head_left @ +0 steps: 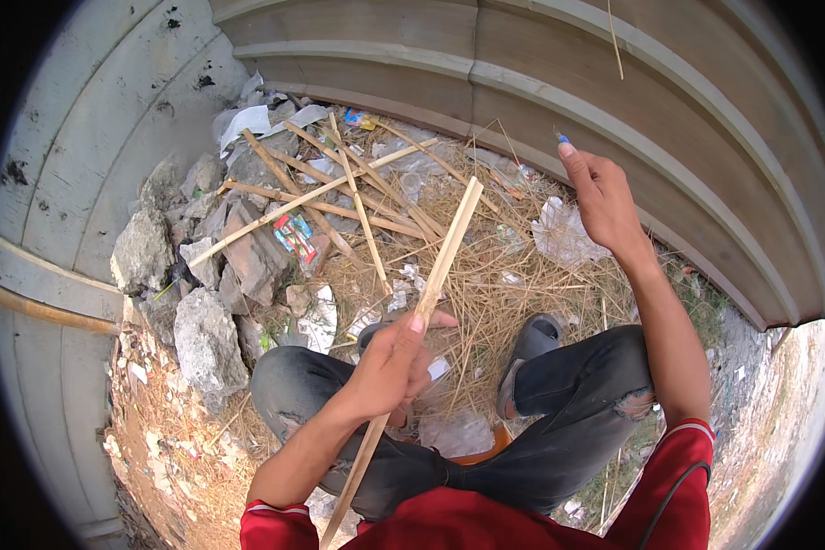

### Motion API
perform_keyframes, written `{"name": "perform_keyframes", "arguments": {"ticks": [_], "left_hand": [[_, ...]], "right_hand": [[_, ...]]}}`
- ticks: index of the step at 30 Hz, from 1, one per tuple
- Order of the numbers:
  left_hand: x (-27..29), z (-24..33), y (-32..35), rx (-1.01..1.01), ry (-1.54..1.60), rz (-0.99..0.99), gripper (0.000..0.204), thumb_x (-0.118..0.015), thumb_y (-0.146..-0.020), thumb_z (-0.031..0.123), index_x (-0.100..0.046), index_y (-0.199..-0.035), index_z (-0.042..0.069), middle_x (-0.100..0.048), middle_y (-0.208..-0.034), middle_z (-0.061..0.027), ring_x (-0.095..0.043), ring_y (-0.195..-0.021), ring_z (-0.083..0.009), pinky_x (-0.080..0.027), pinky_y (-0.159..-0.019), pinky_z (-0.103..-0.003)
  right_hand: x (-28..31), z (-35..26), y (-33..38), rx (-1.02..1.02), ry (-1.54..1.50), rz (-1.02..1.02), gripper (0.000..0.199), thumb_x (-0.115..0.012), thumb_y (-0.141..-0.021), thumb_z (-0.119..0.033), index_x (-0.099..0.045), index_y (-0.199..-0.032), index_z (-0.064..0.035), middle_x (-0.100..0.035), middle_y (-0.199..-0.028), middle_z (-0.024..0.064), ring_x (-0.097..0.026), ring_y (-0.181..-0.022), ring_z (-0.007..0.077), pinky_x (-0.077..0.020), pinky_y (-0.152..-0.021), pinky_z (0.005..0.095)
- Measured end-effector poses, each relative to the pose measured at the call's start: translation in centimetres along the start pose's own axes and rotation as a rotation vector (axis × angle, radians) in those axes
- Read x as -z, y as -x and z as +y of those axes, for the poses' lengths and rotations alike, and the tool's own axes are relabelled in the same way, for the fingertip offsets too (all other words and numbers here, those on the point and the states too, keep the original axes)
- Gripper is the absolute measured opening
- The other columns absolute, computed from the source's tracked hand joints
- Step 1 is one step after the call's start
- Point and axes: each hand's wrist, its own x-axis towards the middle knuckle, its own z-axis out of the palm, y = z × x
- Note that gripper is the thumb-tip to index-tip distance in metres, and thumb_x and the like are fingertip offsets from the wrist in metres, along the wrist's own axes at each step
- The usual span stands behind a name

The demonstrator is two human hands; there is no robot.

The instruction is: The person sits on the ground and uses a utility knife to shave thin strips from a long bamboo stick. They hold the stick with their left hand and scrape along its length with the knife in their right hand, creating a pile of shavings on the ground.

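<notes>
My left hand [390, 367] is wrapped round a long pale bamboo strip [446, 252], its thumb lying along the near face. The strip slants up and away from my lap, and its lower end [353, 481] passes under my wrist toward the bottom edge. Out to the right and apart from the strip, my raised right hand [605, 202] is closed on a small blue-handled knife [563, 139]. Only the blue end and a thin tip show past the thumb; my fingers hide the rest.
Several bamboo strips [362, 215] lie crossed in a pile ahead, over rubble stones [209, 339] and dry straw [495, 275]. Corrugated metal sheets [376, 78] stand behind and at left. A thin sliver [616, 41] shows against the sheet. Litter, including a red wrapper [293, 236], is scattered about.
</notes>
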Motion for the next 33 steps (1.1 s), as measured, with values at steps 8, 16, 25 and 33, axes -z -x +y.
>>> {"name": "perform_keyframes", "arguments": {"ticks": [8,16,25,33], "left_hand": [[-0.3,1.0,-0.9,0.002,0.067,-0.033,0.057,-0.026,-0.114,0.049,-0.055,-0.135,0.004,-0.027,-0.056,0.008,-0.023,-0.043,-0.0046,-0.023,-0.042,-0.025],[0.4,0.6,-0.9,0.081,0.144,-0.051,0.058,-0.027,-0.113,0.05,-0.051,-0.139,0.004,-0.026,-0.058,0.0073,-0.024,-0.043,-0.0053,-0.022,-0.041,-0.025],[1.0,-0.5,0.9,0.039,0.041,-0.065,0.059,-0.026,-0.114,0.048,-0.047,-0.146,0.003,-0.024,-0.059,0.0084,-0.023,-0.046,-0.0047,-0.022,-0.044,-0.024],[-0.3,0.2,-0.7,-0.098,-0.104,0.028,0.052,-0.034,-0.114,0.04,-0.048,-0.147,0.002,-0.034,-0.063,0.0068,-0.032,-0.052,-0.0044,-0.029,-0.047,-0.024]], "right_hand": [[-3.6,-7.5,6.3,0.226,-0.038,-0.493,0.056,-0.052,-0.105,-0.048,-0.068,-0.082,0.0008,-0.063,-0.066,0.0249,-0.065,-0.066,0.0465,-0.0505,-0.063,0.0533],[-5.0,-6.5,6.8,0.238,0.145,-0.463,0.056,-0.055,-0.102,-0.051,-0.071,-0.088,0.0009,-0.067,-0.07,0.0252,-0.068,-0.072,0.0476,-0.0549,-0.068,0.0548],[-0.5,2.0,2.4,-0.034,0.077,-0.106,0.066,-0.045,-0.108,-0.052,-0.066,-0.083,0.0053,-0.059,-0.063,0.0249,-0.061,-0.064,0.0428,-0.0474,-0.066,0.05],[-2.3,-5.2,6.7,0.122,-0.108,-0.417,0.053,-0.053,-0.106,-0.044,-0.068,-0.086,0.0026,-0.064,-0.069,0.025,-0.064,-0.065,0.0449,-0.0503,-0.063,0.0511]]}}
